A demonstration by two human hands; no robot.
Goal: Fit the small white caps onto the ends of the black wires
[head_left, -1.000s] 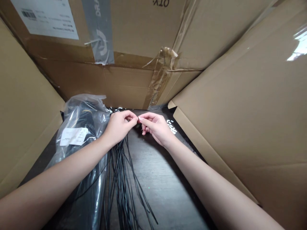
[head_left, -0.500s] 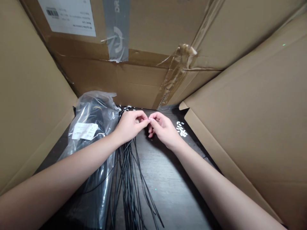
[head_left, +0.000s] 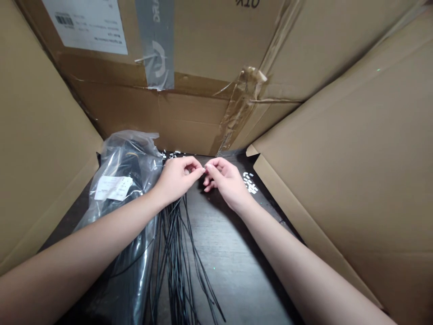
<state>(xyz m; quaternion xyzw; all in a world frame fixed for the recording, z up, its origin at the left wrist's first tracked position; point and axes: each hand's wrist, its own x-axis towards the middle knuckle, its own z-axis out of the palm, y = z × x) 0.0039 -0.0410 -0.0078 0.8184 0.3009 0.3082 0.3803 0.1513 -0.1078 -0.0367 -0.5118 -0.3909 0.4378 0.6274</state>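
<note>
My left hand (head_left: 176,179) and my right hand (head_left: 225,182) meet at the fingertips above a dark wooden table (head_left: 233,257). A bundle of thin black wires (head_left: 172,243) runs from under my left hand toward me, and that hand pinches its upper end. My right fingertips press against a tiny pale piece (head_left: 204,168), which is hard to make out. A small heap of white pieces (head_left: 250,183) lies just beyond my right hand. A clear plastic bag (head_left: 123,189) with black coils inside and a white label touches my left wrist.
Brown cardboard panels (head_left: 338,158) stand around the table on the left, right and far sides, and the far one carries grey tape and a white shipping label (head_left: 84,27). More white pieces (head_left: 173,155) lie at the far table edge.
The whole view has shifted sideways a little between frames. My hands have stayed together at the fingertips, and the black wires still hang from the same place.
</note>
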